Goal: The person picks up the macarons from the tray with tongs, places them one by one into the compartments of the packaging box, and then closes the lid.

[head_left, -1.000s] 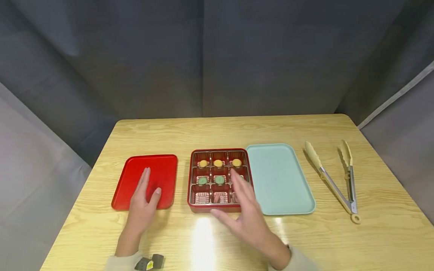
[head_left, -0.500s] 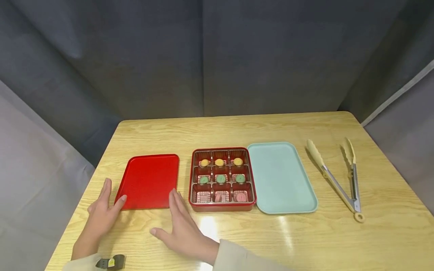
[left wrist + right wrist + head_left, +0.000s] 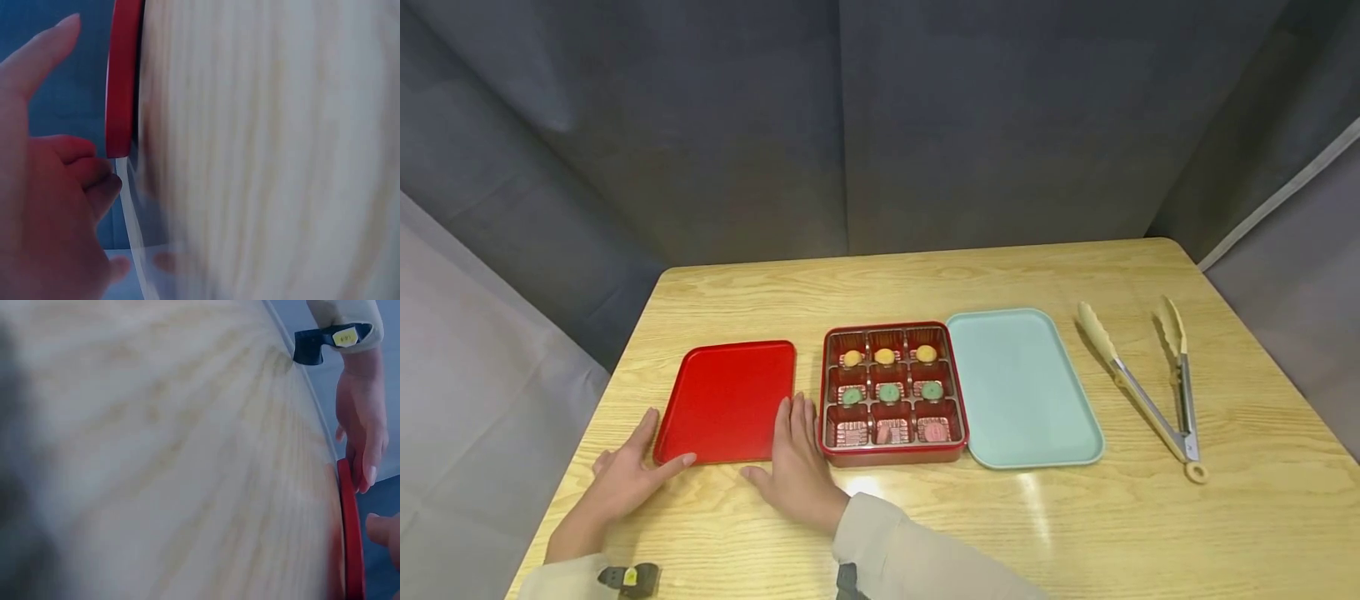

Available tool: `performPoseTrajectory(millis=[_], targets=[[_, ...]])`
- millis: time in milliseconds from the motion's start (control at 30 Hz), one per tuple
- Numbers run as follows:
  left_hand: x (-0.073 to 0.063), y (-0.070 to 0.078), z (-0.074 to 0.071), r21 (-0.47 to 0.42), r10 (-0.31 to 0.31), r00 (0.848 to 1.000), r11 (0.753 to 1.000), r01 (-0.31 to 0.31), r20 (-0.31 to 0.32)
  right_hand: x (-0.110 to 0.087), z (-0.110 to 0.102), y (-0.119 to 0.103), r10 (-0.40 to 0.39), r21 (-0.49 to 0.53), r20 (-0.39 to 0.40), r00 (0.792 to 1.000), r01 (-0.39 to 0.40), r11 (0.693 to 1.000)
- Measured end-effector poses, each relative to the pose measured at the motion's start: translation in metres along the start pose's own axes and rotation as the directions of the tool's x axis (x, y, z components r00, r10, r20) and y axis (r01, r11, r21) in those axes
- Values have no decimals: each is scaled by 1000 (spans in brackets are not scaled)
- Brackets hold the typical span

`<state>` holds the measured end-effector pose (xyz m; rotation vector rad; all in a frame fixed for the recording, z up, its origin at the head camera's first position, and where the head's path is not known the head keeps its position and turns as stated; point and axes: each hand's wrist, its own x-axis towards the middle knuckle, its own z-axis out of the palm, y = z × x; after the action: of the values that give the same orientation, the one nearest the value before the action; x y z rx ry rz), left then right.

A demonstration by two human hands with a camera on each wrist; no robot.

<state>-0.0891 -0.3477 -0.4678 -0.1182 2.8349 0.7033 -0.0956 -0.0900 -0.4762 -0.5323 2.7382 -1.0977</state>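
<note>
A flat red square lid (image 3: 730,400) with rounded corners lies on the table in front of me. Beside its near left corner is my left hand (image 3: 625,479), fingers loosely extended and thumb reaching along the near edge; in the left wrist view the lid's rim (image 3: 122,81) passes close to the fingertips. My right hand (image 3: 801,479) lies at the near right corner, its fingers straight in the narrow gap between lid and red box (image 3: 891,457). That box has a divided insert: yellow sweets (image 3: 885,356) at the back, green ones (image 3: 889,392) in the middle, pink pieces (image 3: 936,432) in front.
A pale green tray (image 3: 1026,392) adjoins the box's right side. Farther right, tongs (image 3: 1150,408) with cream tips lie spread apart on the wooden table (image 3: 1000,542). Dark curtains (image 3: 850,125) hang behind the table.
Both hands have moved left from over the lid and the box. Now they sit lower, at the lid's two sides, and the right fingers have come up along its right edge.
</note>
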Motion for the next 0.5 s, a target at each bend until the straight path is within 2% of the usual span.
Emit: performPoseTrajectory(millis=[233,500], targets=[[3,-2,1,28,12,1000,1000,-12,-16,8,6,2,37,-59,45,998,-34,998],[7,-3,4,26,58,998,998,-58,-26,18,9,3,32,-132,39,999,-27,991]])
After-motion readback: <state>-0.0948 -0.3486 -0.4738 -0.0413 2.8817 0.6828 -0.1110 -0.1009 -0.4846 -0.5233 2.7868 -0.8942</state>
